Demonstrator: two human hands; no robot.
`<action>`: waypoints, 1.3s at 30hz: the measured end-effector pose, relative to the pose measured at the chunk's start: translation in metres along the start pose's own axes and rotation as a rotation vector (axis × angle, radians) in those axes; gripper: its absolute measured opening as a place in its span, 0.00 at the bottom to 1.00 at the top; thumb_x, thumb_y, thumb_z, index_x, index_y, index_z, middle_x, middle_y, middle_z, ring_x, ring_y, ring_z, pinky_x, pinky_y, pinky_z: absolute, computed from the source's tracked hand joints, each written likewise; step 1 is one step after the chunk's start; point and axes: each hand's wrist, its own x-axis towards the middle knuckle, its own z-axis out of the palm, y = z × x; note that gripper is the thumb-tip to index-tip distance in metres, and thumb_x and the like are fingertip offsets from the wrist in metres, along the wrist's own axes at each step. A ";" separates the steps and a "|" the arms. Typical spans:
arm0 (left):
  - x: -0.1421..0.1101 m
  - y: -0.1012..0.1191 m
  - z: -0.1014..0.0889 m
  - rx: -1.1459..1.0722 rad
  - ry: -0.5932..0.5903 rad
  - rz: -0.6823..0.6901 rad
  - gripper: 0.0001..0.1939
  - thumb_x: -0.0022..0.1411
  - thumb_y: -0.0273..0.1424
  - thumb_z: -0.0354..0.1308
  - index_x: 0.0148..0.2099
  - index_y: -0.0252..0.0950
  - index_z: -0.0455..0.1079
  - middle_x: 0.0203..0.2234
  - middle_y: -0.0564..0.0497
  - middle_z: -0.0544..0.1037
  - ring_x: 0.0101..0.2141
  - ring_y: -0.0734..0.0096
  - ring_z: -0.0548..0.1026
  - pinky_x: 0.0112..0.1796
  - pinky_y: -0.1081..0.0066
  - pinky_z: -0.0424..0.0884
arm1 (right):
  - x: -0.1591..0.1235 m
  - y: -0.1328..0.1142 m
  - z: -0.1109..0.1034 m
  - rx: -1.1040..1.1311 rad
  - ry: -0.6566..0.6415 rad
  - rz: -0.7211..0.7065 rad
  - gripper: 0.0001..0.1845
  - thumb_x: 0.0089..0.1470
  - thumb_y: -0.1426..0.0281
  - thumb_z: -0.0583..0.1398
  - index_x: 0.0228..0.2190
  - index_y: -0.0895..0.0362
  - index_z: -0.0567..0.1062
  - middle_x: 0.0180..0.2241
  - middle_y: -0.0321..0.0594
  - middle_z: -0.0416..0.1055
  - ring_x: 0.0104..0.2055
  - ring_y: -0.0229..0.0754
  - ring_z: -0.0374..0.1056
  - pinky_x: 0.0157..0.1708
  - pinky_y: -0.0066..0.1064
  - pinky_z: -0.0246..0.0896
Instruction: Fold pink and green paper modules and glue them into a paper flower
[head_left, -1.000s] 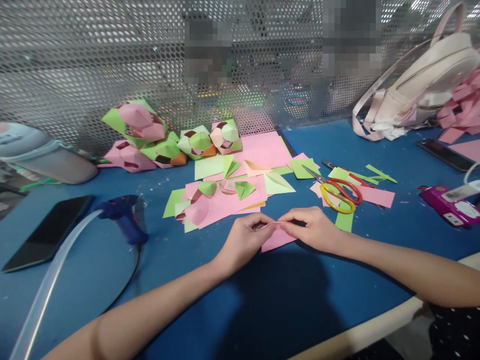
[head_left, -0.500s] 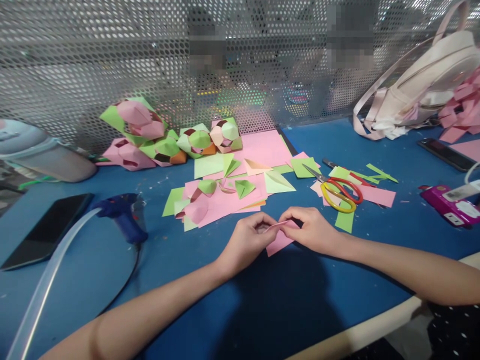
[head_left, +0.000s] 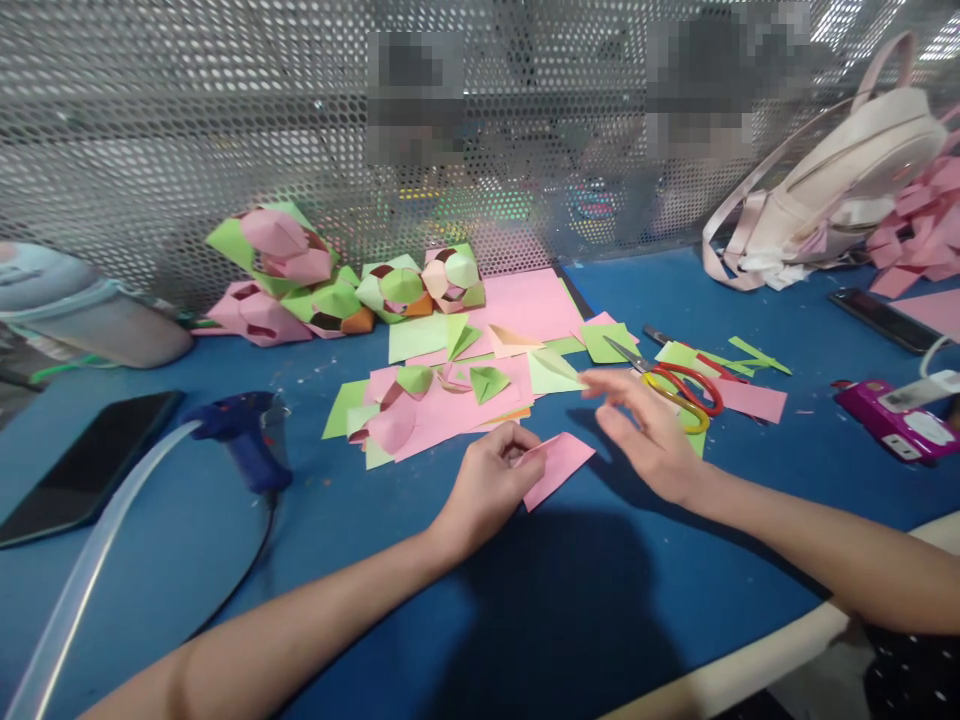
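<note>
Between the thumb and fingers of my left hand (head_left: pixel 491 480) is a pink sheet of paper (head_left: pixel 559 468), held just over the blue table. My right hand (head_left: pixel 652 435) is off the paper, its fingers apart and nothing in them. Close beside its fingers lie yellow-handled scissors (head_left: pixel 686 405) and a pale green folded paper (head_left: pixel 553 370). Red-handled scissors (head_left: pixel 709 385) lie against the yellow ones. Behind my left hand, pink sheets (head_left: pixel 450 415) carry several small curled green and pink paper pieces.
Folded pink and green paper shapes (head_left: pixel 270 250) are piled at the back left, along a perforated metal screen (head_left: pixel 315 140). A blue glue gun (head_left: pixel 244 435) with a cord and a phone (head_left: pixel 90 465) lie on the left. A purple power strip (head_left: pixel 892 420) and a pale backpack (head_left: pixel 847 180) are on the right.
My right hand has let go of the pink paper and moved right and up, its fingers spreading. My left hand still holds the paper, which now shows more of its face.
</note>
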 end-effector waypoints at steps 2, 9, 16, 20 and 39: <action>-0.001 -0.001 0.001 0.020 -0.005 0.019 0.03 0.54 0.30 0.57 0.31 0.35 0.68 0.25 0.53 0.72 0.25 0.74 0.67 0.28 0.74 0.62 | -0.003 0.004 0.009 -0.013 -0.165 0.069 0.14 0.56 0.67 0.59 0.45 0.54 0.70 0.41 0.41 0.72 0.40 0.41 0.68 0.39 0.34 0.65; -0.003 0.000 0.004 0.106 -0.089 0.029 0.03 0.55 0.29 0.55 0.30 0.35 0.67 0.22 0.55 0.69 0.24 0.76 0.64 0.26 0.75 0.59 | -0.011 0.015 0.027 -0.069 -0.214 -0.068 0.09 0.58 0.71 0.57 0.27 0.56 0.75 0.26 0.36 0.73 0.30 0.37 0.67 0.36 0.31 0.59; -0.004 0.002 0.003 0.146 -0.077 0.038 0.01 0.53 0.27 0.54 0.30 0.36 0.67 0.22 0.56 0.68 0.24 0.76 0.63 0.26 0.75 0.58 | -0.007 0.008 0.022 -0.017 -0.291 0.108 0.05 0.55 0.69 0.59 0.33 0.56 0.76 0.31 0.36 0.74 0.31 0.36 0.67 0.32 0.27 0.60; -0.005 0.001 0.003 0.173 -0.081 0.041 0.02 0.53 0.27 0.54 0.31 0.36 0.67 0.21 0.57 0.67 0.23 0.77 0.62 0.25 0.76 0.57 | -0.008 0.005 0.024 -0.050 -0.297 0.186 0.03 0.51 0.72 0.61 0.28 0.57 0.76 0.25 0.33 0.72 0.28 0.34 0.65 0.27 0.25 0.57; -0.003 0.011 -0.001 -0.006 -0.098 -0.011 0.09 0.59 0.32 0.56 0.37 0.34 0.74 0.28 0.52 0.77 0.29 0.72 0.72 0.31 0.76 0.67 | -0.013 0.012 0.027 -0.065 -0.143 0.051 0.05 0.52 0.74 0.60 0.26 0.58 0.75 0.25 0.35 0.71 0.27 0.34 0.66 0.30 0.27 0.58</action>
